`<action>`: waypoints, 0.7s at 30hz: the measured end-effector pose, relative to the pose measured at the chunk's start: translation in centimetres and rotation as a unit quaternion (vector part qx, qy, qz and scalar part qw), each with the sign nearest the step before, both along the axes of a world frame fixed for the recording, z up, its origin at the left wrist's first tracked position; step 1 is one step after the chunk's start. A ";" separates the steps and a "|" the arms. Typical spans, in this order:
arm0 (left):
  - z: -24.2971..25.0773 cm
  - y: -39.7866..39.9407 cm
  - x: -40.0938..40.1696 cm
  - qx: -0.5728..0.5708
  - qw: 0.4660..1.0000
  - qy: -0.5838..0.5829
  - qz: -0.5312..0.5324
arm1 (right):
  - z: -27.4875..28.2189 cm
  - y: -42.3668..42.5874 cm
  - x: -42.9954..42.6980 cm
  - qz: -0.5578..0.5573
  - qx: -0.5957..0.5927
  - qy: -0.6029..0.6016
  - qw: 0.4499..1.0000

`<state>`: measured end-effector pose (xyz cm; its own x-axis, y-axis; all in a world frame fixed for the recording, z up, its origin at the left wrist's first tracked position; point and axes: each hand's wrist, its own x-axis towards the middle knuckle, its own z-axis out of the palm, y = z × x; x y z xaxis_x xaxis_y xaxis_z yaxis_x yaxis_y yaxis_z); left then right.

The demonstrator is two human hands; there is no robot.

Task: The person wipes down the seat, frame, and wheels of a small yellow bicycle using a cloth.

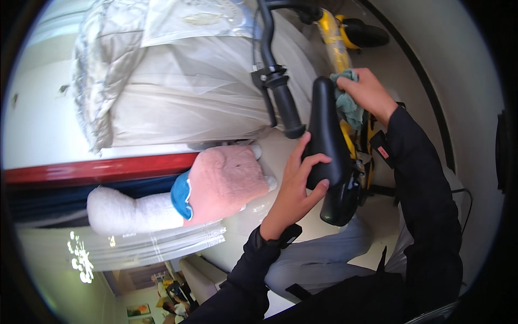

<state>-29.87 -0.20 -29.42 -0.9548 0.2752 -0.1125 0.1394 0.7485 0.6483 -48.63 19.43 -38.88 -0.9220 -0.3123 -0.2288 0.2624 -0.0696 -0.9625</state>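
A black bicycle saddle [325, 121] lies before me, its narrow nose pointing up the picture. My left hand [297, 184] rests on the saddle's left side with its fingers spread, gripping nothing. A crumpled green cloth [349, 107] is pinched in my right hand [370, 91], just right of the saddle's nose. The cloth lies against the bicycle's yellow frame [336, 46], part of which it hides. Left of the saddle is the black handlebar grip [288, 109] with its brake lever [268, 101]; the grip's end comes close to my left fingertips.
A pink and white plush stool [228, 182] shaped like an animal stands at the left. Beyond it hangs pale fabric [182, 93]. A wall with a dark baseboard [425, 89] runs along the right. A black and yellow wheel part [362, 32] is at the top. Another person [178, 308] appears far off.
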 end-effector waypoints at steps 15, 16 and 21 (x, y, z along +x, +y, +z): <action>5.8 2.1 -5.2 0.180 0.949 0.007 0.258 | 6.4 -2.3 -0.2 -0.194 -0.085 0.353 0.912; 4.9 2.3 -5.7 0.162 0.957 0.027 0.238 | 6.0 -2.1 0.1 -0.155 -0.027 0.340 0.927; 1.7 2.7 -6.7 0.196 0.944 0.060 0.257 | 5.3 -1.0 1.1 -0.059 0.096 0.295 0.949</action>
<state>-36.60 2.47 -27.72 -0.9730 -0.2303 0.0184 -0.0879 0.4426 0.8924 -47.49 18.42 -33.62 -0.9333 -0.2037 0.2957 -0.3246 0.1265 -0.9373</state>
